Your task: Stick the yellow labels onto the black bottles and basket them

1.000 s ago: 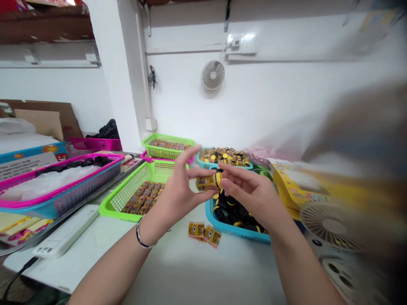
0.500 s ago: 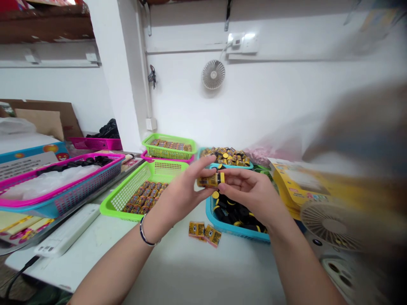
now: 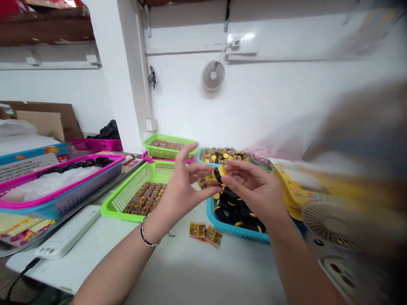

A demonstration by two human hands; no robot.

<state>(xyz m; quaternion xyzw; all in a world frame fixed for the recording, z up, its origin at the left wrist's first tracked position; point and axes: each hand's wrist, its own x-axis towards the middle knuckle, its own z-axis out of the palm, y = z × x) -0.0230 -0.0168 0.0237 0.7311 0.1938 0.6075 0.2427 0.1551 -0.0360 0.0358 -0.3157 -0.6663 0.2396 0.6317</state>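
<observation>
A small black bottle (image 3: 208, 180) with a yellow printed label and yellow end is held tilted between both hands, above the table. My left hand (image 3: 182, 184) has its thumb and some fingers around the labelled body, with the index finger raised away. My right hand (image 3: 257, 188) pinches the yellow end between thumb and fingers. Below them, a blue basket (image 3: 229, 228) holds black pieces with yellow ends. Several flat yellow printed labels (image 3: 206, 234) lie on the table in front of it. To the left, a green basket (image 3: 110, 207) contains rows of labelled bottles.
Behind stand another green basket (image 3: 148, 149) of rowed bottles and a blue basket heaped with bottles (image 3: 227, 156). A white power strip (image 3: 68, 231) and pink-rimmed basket (image 3: 117, 159) are left. Yellow packaging (image 3: 294, 182) and a fan (image 3: 332, 224) stand right.
The bottle has tilted, its yellow end now higher. My left index finger has lifted off it, while my right hand stays at the yellow end.
</observation>
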